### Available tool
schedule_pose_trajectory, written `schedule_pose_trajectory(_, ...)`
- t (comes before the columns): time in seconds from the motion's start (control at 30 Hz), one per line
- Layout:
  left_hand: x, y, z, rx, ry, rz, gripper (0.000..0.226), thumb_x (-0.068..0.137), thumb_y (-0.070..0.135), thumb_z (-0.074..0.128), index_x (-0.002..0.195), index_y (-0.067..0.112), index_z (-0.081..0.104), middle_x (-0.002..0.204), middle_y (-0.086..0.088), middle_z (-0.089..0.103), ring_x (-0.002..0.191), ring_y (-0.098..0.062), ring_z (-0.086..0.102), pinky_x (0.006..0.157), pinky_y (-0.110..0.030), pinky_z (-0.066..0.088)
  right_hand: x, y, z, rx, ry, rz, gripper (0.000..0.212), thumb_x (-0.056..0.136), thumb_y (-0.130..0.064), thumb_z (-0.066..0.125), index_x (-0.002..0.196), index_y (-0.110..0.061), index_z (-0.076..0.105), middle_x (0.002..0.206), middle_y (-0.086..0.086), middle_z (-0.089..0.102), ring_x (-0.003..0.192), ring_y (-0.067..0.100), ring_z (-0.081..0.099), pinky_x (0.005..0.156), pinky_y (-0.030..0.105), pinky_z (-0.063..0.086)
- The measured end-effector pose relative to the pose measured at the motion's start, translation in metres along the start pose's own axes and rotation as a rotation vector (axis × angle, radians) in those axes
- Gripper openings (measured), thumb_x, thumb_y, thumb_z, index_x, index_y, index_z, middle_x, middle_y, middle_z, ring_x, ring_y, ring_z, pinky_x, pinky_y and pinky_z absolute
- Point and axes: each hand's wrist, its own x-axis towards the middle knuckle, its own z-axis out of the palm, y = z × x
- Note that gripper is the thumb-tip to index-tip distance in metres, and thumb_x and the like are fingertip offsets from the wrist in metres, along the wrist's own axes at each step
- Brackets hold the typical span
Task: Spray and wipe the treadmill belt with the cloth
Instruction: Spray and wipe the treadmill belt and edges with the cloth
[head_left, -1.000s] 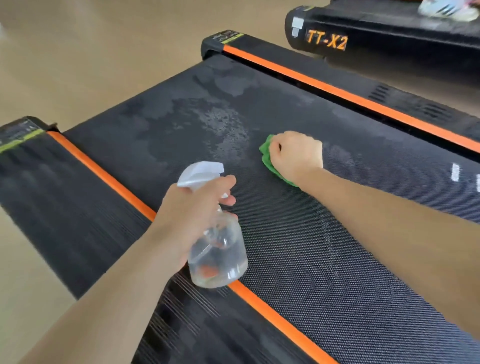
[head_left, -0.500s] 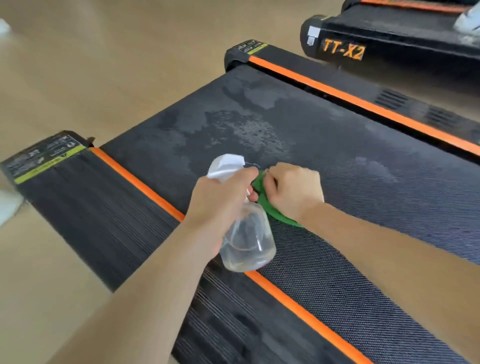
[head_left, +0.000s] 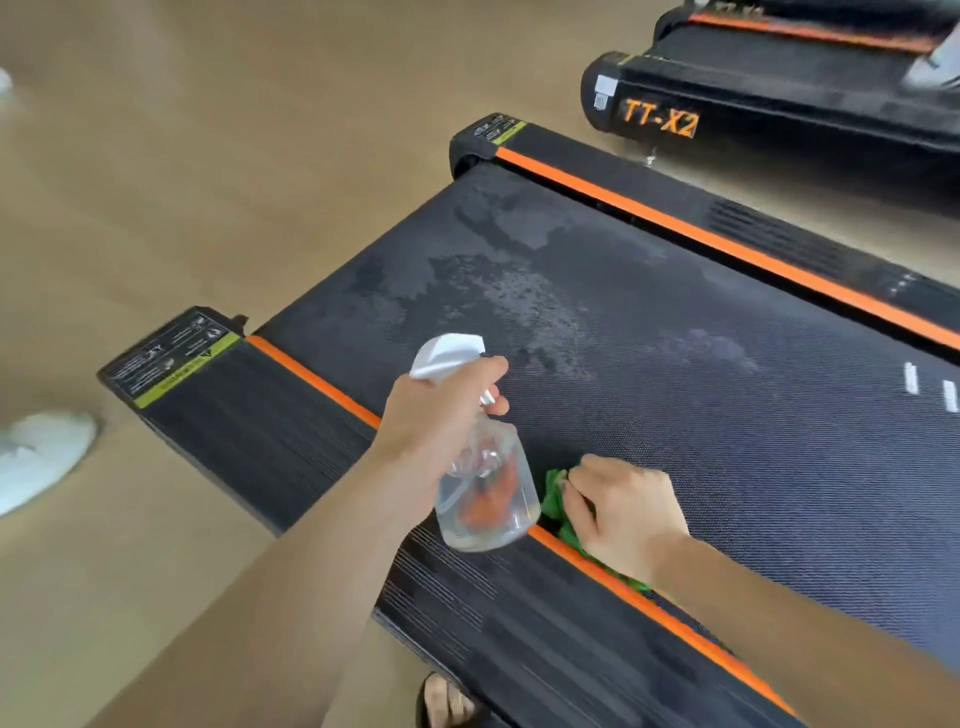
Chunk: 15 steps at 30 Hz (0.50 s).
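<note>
Green cloth (head_left: 557, 499) bunches under the right hand (head_left: 626, 512), whose fingers (head_left: 576, 486) clamp it against the treadmill belt (head_left: 727, 441) beside the near orange stripe (head_left: 649, 605). Just left, the left hand (head_left: 436, 415) holds a clear spray bottle (head_left: 485, 488), fingers wrapped round its neck. Beyond them, wet patches (head_left: 519, 296) darken the belt.

"TT-X2" (orange) on neighbouring treadmill (head_left: 779, 98)
</note>
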Motion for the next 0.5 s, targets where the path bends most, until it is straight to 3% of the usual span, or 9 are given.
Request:
schedule_pose_trajectory(0.13, 0.037, -0.002, 0.001, 0.026, -0.039, 0.002, 0.028, 0.088, 0.031, 0.081, 0.070, 0.013, 0.070, 0.073, -0.006, 0.077, 0.073, -0.029, 0.076, 0.076, -0.040, 0.057, 0.064, 0.014, 0.024, -0.001, 0.062, -0.018, 0.029, 0.090, -0.026, 0.055, 0.063, -0.022, 0.044, 0.064, -0.006, 0.044, 0.054, 0.020, 0.049, 0.045, 0.025, 0.026)
schedule_pose_trajectory(0.23, 0.069, -0.007, 0.004, 0.070, -0.054, 0.024, 0.024, 0.079, 0.034, 0.084, 0.083, 0.013, 0.074, 0.080, -0.002, 0.083, 0.062, -0.027, 0.078, 0.082, -0.043, 0.061, 0.150, 0.029, 0.044, -0.023, 0.090, 0.135, 0.030, 0.092, -0.028, 0.051, 0.064, -0.024, 0.040, 0.067, -0.007, 0.043, 0.057, 0.024, 0.049, 0.050, 0.026, 0.020)
schedule_pose_trajectory(0.33, 0.102, -0.012, 0.002, 0.124, -0.081, -0.043, 0.034, 0.072, 0.044, 0.085, 0.089, 0.017, 0.073, 0.076, 0.003, 0.083, 0.054, -0.026, 0.077, 0.081, -0.046, 0.062, 0.228, 0.040, 0.063, -0.034, 0.048, 0.265, 0.030, 0.097, -0.031, 0.042, 0.068, -0.024, 0.044, 0.074, -0.007, 0.048, 0.065, 0.026, 0.050, 0.058, 0.031, 0.028)
schedule_pose_trajectory(0.43, 0.121, -0.017, -0.001, 0.127, -0.078, -0.050, 0.021, 0.085, 0.036, 0.083, 0.088, 0.017, 0.074, 0.077, 0.000, 0.083, 0.053, -0.027, 0.077, 0.068, -0.037, 0.062, 0.237, 0.033, 0.062, -0.010, 0.034, 0.310, 0.030, 0.097, -0.029, 0.042, 0.068, -0.023, 0.044, 0.073, -0.006, 0.047, 0.064, 0.027, 0.048, 0.058, 0.031, 0.028)
schedule_pose_trajectory(0.5, 0.125, -0.016, -0.002, 0.117, -0.069, -0.040, 0.022, 0.085, 0.034, 0.084, 0.089, 0.015, 0.074, 0.078, -0.002, 0.083, 0.053, -0.027, 0.076, 0.069, -0.038, 0.064, 0.199, 0.022, 0.052, 0.022, 0.035, 0.263, 0.029, 0.095, -0.030, 0.043, 0.067, -0.025, 0.040, 0.071, -0.006, 0.046, 0.061, 0.025, 0.045, 0.056, 0.031, 0.027)
